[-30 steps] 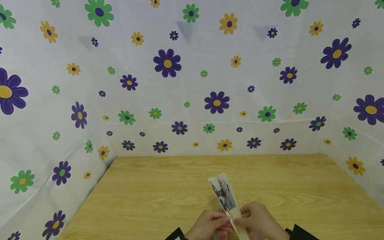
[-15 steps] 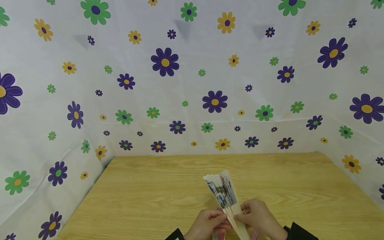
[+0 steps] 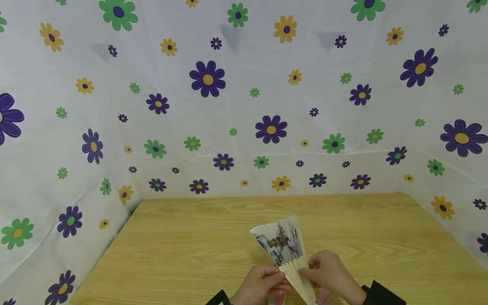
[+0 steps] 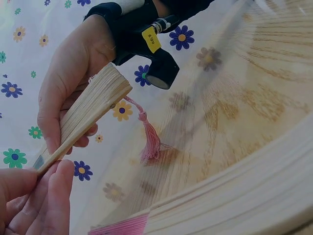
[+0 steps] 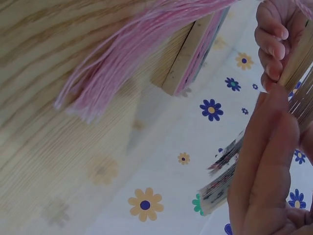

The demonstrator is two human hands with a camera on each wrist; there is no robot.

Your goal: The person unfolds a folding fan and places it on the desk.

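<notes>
A folding fan point(image 3: 280, 243) with pale wooden ribs and a leaf painted with branches and red and blue spots stands partly spread between the hands. My left hand point(image 3: 261, 284) pinches its left outer ribs between thumb and fingers. On the right, my right hand point(image 3: 331, 273) grips the still-bunched ribs, thumb across their front. From the rivet end hangs a pink tassel point(image 4: 150, 139), which the right wrist view shows close up. The fan's narrow end point(image 4: 105, 93) points toward the person.
Under the hands on the wood-grain table point(image 3: 183, 250) lies a slim pale wooden piece with pink layered edges point(image 5: 193, 58), like a folded fan. A white cloth point(image 3: 171, 76) with printed flowers walls the table on the back and sides.
The fan has spread wider, its left edge swinging left with more of the painting showing. The left hand has shifted slightly left; the right hand keeps its grip. The view has drifted slightly.
</notes>
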